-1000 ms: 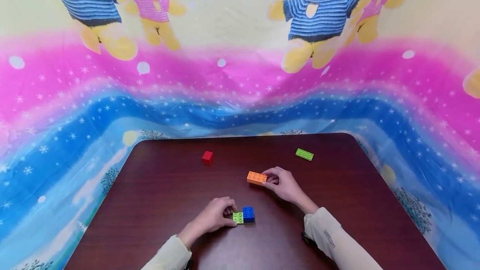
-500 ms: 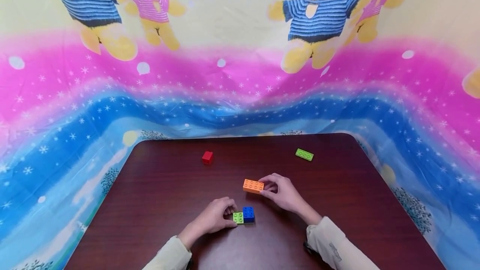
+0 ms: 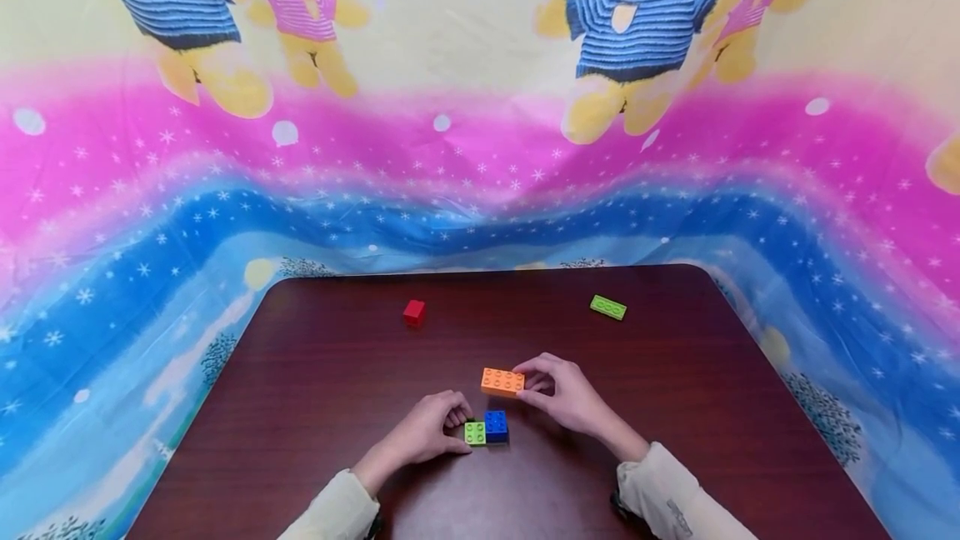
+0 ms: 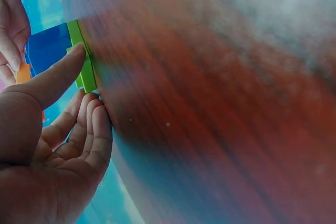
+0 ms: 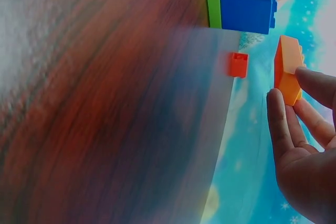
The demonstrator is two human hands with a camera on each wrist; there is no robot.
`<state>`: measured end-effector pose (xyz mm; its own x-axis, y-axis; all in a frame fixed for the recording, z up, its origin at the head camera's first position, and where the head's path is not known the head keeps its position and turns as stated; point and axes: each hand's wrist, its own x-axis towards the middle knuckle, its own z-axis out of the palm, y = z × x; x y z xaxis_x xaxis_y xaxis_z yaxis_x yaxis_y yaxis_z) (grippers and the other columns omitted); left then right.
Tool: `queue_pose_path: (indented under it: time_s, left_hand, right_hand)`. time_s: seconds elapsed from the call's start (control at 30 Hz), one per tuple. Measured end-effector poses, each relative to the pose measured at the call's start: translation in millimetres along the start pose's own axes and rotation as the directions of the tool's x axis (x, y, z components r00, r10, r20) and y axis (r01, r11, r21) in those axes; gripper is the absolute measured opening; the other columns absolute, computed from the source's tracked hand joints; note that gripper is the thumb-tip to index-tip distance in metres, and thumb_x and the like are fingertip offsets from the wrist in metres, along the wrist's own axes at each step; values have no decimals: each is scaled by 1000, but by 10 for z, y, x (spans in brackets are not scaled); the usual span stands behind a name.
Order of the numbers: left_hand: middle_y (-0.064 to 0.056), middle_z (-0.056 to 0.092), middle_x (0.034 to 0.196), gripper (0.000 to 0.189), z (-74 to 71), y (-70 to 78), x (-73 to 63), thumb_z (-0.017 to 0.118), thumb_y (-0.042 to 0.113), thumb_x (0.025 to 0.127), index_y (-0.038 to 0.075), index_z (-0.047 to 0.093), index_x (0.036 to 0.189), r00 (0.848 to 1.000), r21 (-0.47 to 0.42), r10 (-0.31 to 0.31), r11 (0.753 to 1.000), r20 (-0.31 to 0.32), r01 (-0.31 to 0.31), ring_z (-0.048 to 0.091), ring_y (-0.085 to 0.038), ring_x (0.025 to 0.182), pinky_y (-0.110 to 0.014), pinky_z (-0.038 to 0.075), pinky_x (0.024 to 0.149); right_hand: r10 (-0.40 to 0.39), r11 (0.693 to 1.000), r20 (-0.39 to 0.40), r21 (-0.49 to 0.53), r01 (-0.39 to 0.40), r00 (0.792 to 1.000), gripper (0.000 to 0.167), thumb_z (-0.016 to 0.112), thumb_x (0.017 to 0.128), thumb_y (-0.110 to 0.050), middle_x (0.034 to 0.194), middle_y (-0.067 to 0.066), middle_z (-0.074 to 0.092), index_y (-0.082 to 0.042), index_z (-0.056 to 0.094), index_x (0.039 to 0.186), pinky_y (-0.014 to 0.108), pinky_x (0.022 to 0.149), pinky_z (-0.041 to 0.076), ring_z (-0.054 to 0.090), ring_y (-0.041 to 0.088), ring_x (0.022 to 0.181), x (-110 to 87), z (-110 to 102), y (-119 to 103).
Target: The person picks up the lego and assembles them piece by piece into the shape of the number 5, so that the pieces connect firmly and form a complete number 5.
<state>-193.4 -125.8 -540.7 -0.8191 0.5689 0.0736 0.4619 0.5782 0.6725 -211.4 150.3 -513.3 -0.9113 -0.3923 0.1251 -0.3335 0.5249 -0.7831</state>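
Between thumb and fingers, my right hand (image 3: 566,397) pinches an orange building brick (image 3: 502,382) by its right end, studs up, held above the table. Just in front of it on the table lies a flat light green brick (image 3: 475,434) with a blue brick (image 3: 496,426) stacked on its right part. The left hand (image 3: 423,432) grips the left end of that green brick, as the left wrist view shows with the thumb (image 4: 58,80) on its near side. In the right wrist view the orange brick (image 5: 288,70) is apart from the blue brick (image 5: 247,7).
A red brick (image 3: 414,312) stands at the back left of the dark wooden table (image 3: 330,357). Another flat light green brick (image 3: 608,307) lies at the back right. Behind the table hangs a printed cloth (image 3: 465,157).
My right hand has brought the orange brick nearer to the body and slightly left, toward the blue brick. The left hand and the green and blue bricks have stayed in place.
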Motion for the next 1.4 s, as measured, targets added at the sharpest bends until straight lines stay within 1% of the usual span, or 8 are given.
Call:
queue_pose_path:
  time_s: [0.2, 0.4, 0.53, 0.67, 0.93, 1.03, 1.17, 1.4]
  left_hand:
    - [-2, 62, 85, 36, -2, -17, 8, 95, 12, 73, 8, 66, 94, 1000, 38, -13, 999, 7, 13, 59, -12, 77, -20, 49, 68]
    - [-2, 61, 85, 37, -1, -27, 19, 95, 14, 73, 8, 64, 92, 999, 45, -36, 998, 14, 36, 57, -10, 76, -20, 49, 67]
    - [-1, 61, 85, 37, -7, -20, 28, 95, 14, 73, 9, 63, 92, 999, 37, -49, 998, 14, 48, 57, -10, 76, -21, 49, 67]
    - [-1, 61, 84, 38, -16, -19, 26, 95, 14, 73, 12, 62, 91, 999, 46, -49, 998, 15, 48, 57, -11, 75, -20, 48, 66]
    - [1, 60, 81, 38, -15, -41, 36, 95, 16, 72, 14, 61, 88, 1000, 73, -26, 997, 1, 26, 55, -8, 72, -19, 46, 64]
    - [0, 60, 81, 39, -2, -42, 39, 95, 18, 72, 15, 60, 87, 1000, 77, -26, 997, 5, 25, 54, -7, 71, -19, 46, 64]
    - [0, 60, 81, 39, 11, -31, 44, 95, 20, 73, 15, 59, 86, 999, 77, -37, 996, 14, 36, 54, -7, 71, -19, 45, 63]
    - [0, 59, 80, 39, 10, -23, 55, 95, 20, 74, 16, 58, 85, 997, 76, -72, 995, 21, 70, 52, -7, 71, -19, 45, 63]
  right_hand:
    - [-48, 998, 52, 34, 46, 997, 30, 81, 90, -11, 106, 0, 67, -14, 73, 119, 23, 83, 60, 69, 9, 91, -42, 59, -38]
    - [-58, 997, 96, 46, 54, 994, 29, 80, 91, -13, 105, -1, 66, -15, 73, 120, 24, 84, 60, 69, 10, 92, -73, 108, -65]
    - [-75, 996, 109, 53, 70, 991, 30, 80, 91, -14, 104, -2, 66, -15, 73, 120, 23, 83, 60, 68, 9, 91, -84, 136, -74]
    - [-112, 992, 115, 78, 103, 987, 30, 80, 91, -11, 104, -1, 66, -12, 73, 120, 24, 83, 60, 68, 9, 91, -92, 168, -85]
    - [-164, 983, 102, 96, 155, 981, 30, 81, 88, -7, 102, 2, 67, -9, 73, 118, 25, 80, 61, 68, 7, 88, -92, 232, -94]
    - [-172, 983, 104, 90, 163, 980, 30, 82, 88, -7, 101, 2, 67, -8, 73, 117, 25, 79, 61, 69, 9, 88, -100, 241, -88]
    - [-154, 987, 112, 69, 147, 982, 30, 82, 88, -9, 100, -1, 66, -11, 74, 117, 25, 78, 60, 69, 10, 88, -111, 232, -88]
    - [-148, 989, 134, 39, 144, 980, 29, 82, 89, -13, 100, -3, 67, -15, 74, 117, 25, 78, 60, 68, 9, 88, -105, 220, -80]
